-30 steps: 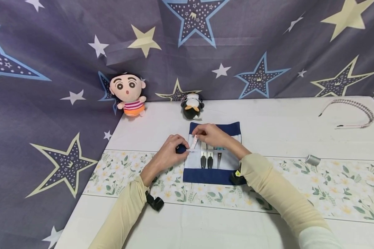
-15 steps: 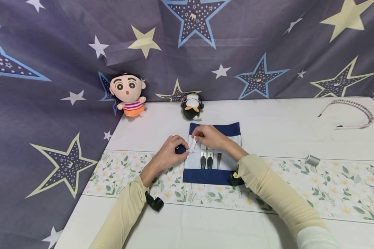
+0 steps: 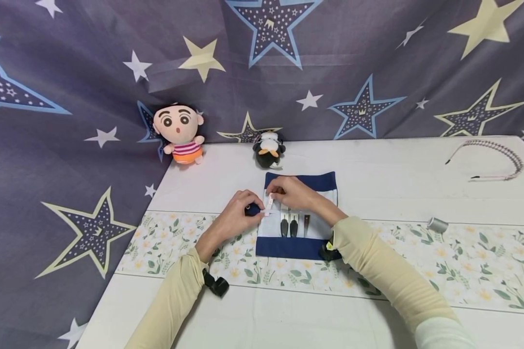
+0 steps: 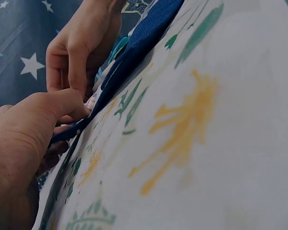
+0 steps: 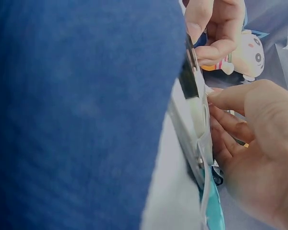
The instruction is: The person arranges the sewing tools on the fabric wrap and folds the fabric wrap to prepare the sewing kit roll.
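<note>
A navy-and-white fabric tool roll lies unrolled on the table. My left hand pinches its left edge, where a bit of the navy cloth is folded up. With thumb and fingertips, my right hand holds a narrow white strip with reddish marks, its lower end at the leftmost pocket's opening. Two black-ended tools and a slim brown tool sit in pockets to the right. In the right wrist view a teal handle shows beside my right hand; its tool is partly hidden.
Behind the roll stand a penguin plush and a doll in a striped shirt, against a starry curtain. A grey thread spool and a headband lie to the right. A floral runner crosses the white table.
My right hand has moved slightly down and left, bringing the white strip lower toward the left pocket's opening. My left hand has stayed on the roll's edge.
</note>
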Demonstrator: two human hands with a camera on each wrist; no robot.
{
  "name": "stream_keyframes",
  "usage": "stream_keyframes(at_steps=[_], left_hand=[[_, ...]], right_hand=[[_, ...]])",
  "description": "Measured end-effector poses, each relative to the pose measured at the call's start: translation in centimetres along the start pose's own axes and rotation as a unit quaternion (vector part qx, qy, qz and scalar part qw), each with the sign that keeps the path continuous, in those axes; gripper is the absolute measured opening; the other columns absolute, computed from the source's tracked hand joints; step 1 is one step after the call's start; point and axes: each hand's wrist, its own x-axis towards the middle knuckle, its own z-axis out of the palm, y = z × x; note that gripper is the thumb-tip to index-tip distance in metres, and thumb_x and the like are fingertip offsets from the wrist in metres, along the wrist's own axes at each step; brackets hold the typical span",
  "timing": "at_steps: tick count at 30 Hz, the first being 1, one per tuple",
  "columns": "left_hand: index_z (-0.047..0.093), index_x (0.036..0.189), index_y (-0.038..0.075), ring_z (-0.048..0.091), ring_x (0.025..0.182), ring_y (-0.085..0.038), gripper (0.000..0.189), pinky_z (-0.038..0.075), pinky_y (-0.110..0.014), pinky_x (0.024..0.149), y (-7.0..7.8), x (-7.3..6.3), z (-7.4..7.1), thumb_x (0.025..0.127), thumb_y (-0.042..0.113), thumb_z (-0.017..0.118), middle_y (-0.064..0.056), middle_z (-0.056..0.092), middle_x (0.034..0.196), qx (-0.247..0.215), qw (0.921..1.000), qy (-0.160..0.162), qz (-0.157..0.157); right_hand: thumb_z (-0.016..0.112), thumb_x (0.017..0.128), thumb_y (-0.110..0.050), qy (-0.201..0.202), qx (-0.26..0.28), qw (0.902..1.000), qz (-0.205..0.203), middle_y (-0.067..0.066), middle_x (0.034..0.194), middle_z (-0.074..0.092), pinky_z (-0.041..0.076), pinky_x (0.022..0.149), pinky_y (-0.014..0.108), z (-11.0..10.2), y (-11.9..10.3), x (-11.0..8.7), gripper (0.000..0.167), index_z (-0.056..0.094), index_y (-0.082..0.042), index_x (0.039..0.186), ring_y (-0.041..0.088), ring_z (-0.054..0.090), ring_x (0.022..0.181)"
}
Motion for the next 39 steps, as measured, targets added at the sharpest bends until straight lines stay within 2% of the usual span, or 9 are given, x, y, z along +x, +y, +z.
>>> stream_keyframes(at_steps=[11,25,39], left_hand=[[0.072,0.101,0.015,0.052,0.108,-0.025,0.007,0.045,-0.045,0.089,0.04,-0.04,0.05,0.095,0.018,0.073,-0.002,0.063,0.114,-0.007,1.0,0.002,-0.001],[0.073,0.1,0.014,0.052,0.109,-0.027,0.007,0.046,-0.046,0.089,-0.1,0.05,0.15,0.094,0.017,0.074,-0.003,0.063,0.112,-0.008,1.0,0.004,0.002],[0.073,0.101,0.013,0.052,0.109,-0.027,0.008,0.046,-0.046,0.09,0.06,0.05,0.11,0.094,0.016,0.074,-0.004,0.063,0.113,-0.009,0.9999,0.003,-0.004]], right_hand=[[0.063,0.102,-0.001,-0.014,-0.004,0.9998,-0.011,0.009,0.107,0.071,0.054,0.081,0.032,0.14,-0.32,-0.14,0.017,0.074,0.0,0.114,0.017,0.067,0.093],[0.063,0.102,-0.002,-0.023,-0.007,0.9994,-0.026,0.008,0.106,0.069,0.052,0.074,0.03,0.19,-0.6,-0.38,0.015,0.075,-0.002,0.112,0.014,0.063,0.084],[0.063,0.102,-0.002,-0.03,-0.019,0.9987,-0.035,0.009,0.107,0.07,0.052,0.076,0.03,0.14,-0.83,-0.42,0.015,0.075,-0.002,0.111,0.015,0.063,0.086]])
